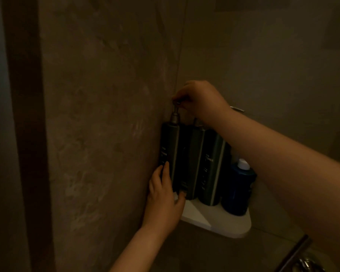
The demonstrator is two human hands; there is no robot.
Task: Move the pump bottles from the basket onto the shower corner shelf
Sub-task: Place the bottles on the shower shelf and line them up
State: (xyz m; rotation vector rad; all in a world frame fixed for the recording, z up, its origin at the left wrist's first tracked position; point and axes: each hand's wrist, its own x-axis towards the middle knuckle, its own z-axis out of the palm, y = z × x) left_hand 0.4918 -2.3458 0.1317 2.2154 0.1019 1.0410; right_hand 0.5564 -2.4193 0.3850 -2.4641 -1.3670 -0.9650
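Dim shower corner. Shelf [220,222] carries left bottle [170,146], middle bottle [194,154], right bottle [212,165] and blue bottle [238,189]. Left hand [165,199] grips left bottle low; right hand [202,101] pinches its pump [176,104]. Basket unseen; probably the last placement.

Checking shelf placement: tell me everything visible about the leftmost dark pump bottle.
The leftmost pump bottle is tall, dark, cylindrical, with pale lettering and a grey metallic-looking pump. It stands upright beside the left wall on the white corner shelf. The right hand pinches its pump head; the left hand holds its lower part.
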